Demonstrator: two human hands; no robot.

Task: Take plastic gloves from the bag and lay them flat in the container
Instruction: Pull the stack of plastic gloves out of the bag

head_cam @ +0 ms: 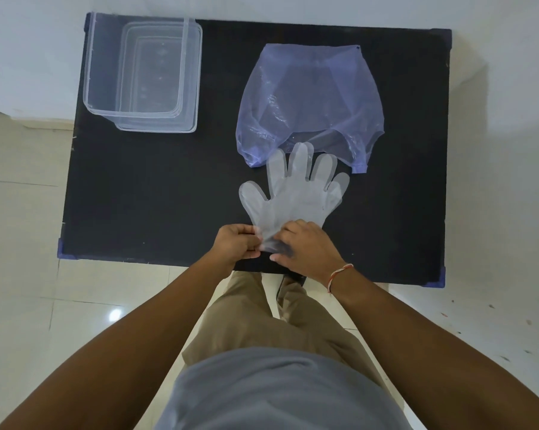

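A clear plastic container (142,77) sits empty at the far left corner of a black table (156,193). Toward the near edge, a person's left hand (235,245) pinches the cuff of a translucent plastic glove (293,193), which lies flat, its fingers pointing at the mouth of a pale purple bag (308,100). The right hand (308,248), a thread band (339,276) at its wrist, presses curled fingers onto the same cuff.
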